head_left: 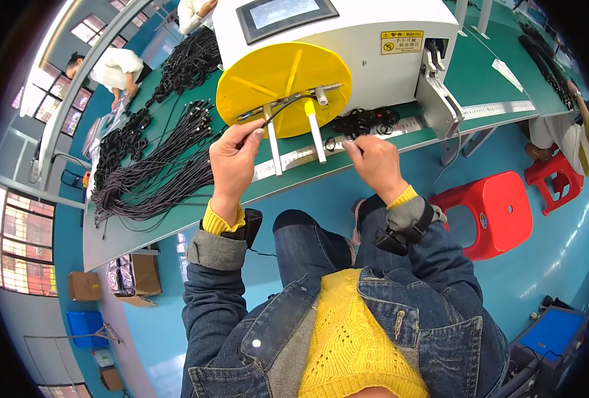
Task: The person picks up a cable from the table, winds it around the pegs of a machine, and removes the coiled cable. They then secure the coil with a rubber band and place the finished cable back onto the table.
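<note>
Currently, we note L hand [232, 159] w/ thumb & forefinger pinched on a black cable [293, 101], which runs up across the front of the yellow disc [254, 83] of the white machine [351, 50] on the green desk [487, 69]. R hand [378, 163]: fingers curled in, near black coils [364, 122] on desk; we can't tell if it grips anything. Cable bundle [155, 169] lies on desk, left of L hand.
</note>
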Tool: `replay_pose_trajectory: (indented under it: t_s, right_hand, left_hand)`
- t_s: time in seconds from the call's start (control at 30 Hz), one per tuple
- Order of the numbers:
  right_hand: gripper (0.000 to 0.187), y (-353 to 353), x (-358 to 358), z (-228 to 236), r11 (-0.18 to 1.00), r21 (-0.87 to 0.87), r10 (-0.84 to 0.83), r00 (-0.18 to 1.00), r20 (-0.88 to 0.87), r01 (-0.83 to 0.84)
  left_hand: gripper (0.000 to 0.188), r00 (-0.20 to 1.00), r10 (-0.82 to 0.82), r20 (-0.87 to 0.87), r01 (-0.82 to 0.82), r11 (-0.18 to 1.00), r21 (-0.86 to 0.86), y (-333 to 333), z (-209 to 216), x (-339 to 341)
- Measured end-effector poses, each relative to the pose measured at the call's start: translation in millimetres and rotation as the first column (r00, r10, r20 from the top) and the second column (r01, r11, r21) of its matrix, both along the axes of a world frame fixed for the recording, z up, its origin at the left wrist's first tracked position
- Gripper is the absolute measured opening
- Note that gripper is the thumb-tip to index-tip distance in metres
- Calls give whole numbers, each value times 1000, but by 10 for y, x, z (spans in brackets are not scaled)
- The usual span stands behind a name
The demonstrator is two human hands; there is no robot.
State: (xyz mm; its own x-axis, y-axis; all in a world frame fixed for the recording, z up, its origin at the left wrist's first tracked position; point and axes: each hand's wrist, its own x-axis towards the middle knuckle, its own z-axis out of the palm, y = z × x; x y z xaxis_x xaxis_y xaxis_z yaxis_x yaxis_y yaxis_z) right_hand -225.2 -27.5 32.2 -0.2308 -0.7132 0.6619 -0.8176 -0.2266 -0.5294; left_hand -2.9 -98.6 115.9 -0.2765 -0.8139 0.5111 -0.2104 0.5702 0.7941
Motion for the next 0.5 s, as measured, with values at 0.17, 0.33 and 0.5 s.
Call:
replay_pose_trajectory:
  t_s: [0.17,0.33,0.5]
  right_hand:
    - [26,267,-19,-250,979,194,55,997,52,-64]
    - [25,471,45,-421,943,298,120,985,122,-152]
    - [23,539,64,-478,917,357,139,981,135,-179]
  left_hand:
    - [17,959,184,214,-69,887,-456,117,74,96]
    - [20,932,250,262,-80,849,-523,236,69,84]
    - [23,934,228,274,-68,869,-490,313,44,33]
